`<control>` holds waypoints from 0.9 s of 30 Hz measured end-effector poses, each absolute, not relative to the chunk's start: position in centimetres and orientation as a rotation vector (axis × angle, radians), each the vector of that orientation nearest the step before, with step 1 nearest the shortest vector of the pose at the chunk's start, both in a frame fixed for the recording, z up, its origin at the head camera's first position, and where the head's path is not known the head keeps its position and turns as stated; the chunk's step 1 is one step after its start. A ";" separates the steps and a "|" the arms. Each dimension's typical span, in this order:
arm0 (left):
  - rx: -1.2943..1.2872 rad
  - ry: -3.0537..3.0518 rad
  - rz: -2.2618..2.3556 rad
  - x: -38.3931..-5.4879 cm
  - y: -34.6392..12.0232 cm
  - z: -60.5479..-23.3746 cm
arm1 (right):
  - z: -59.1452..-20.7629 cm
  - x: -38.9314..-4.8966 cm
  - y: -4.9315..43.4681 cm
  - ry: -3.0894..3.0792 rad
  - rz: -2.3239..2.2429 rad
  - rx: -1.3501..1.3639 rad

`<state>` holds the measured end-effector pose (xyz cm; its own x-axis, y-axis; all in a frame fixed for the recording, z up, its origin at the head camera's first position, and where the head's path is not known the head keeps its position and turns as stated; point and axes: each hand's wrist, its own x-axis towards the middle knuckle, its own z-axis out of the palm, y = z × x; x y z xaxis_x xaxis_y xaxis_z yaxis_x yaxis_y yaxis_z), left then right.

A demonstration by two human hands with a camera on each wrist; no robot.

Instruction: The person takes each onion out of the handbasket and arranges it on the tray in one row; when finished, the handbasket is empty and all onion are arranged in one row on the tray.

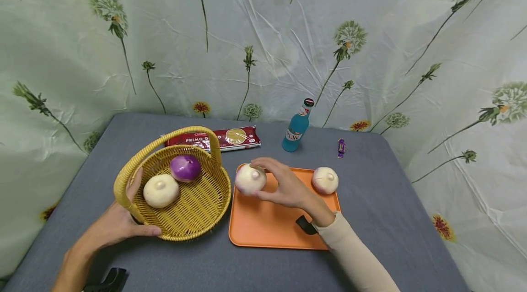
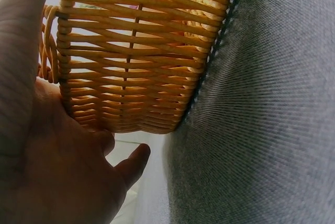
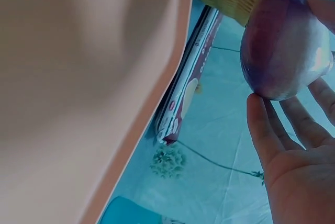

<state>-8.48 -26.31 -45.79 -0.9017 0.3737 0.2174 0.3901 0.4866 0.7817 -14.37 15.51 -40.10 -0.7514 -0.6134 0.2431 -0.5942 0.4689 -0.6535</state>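
My left hand [image 1: 113, 224] grips the rim of a yellow wicker basket [image 1: 199, 212], its thumb at the near side and its fingers at the left. Inside lie a whitish onion [image 1: 161, 191] and a purple onion [image 1: 185, 168]. Between thumb and fingers, my right hand [image 1: 286, 187] holds a white-and-purple onion [image 1: 250, 179] above the left part of an orange tray [image 1: 267, 228]. The right wrist view shows this onion [image 3: 280, 46] lifted clear of the tray. Another onion [image 1: 325, 180] sits at the tray's back right corner.
Behind the basket lies a red packet [image 1: 243, 137], partly hidden by its handle. A blue bottle [image 1: 296, 129] stands behind the tray. A small purple-wrapped sweet [image 1: 341, 148] lies farther right on the grey cloth [image 1: 383, 219]. A flower-patterned curtain [image 1: 271, 54] hangs at the back.
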 end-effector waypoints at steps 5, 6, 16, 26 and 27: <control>-0.686 -2.706 -1.397 -8.5 -26.3 -45.8 | -40.5 -14.4 16.2 2.692 -1.178 -1.110; -0.684 -2.710 -1.393 -8.5 -26.3 -45.8 | -40.5 -14.4 16.4 2.695 -1.178 -1.110; -0.682 -2.713 -1.387 -8.4 -26.3 -45.8 | -40.9 -14.4 17.1 2.715 -1.170 -1.096; -0.687 -2.712 -1.391 -8.4 -26.3 -45.7 | -40.8 -14.4 17.6 2.720 -1.158 -1.056; -0.688 -2.712 -1.396 -8.4 -26.3 -45.7 | -40.8 -14.4 17.7 2.722 -1.158 -1.048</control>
<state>-8.45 -26.26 -45.70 -0.9032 0.3748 0.2092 0.3879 0.5044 0.7714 -14.45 17.71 -40.82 -0.7770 -0.5805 0.2435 -0.5781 0.5048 -0.6411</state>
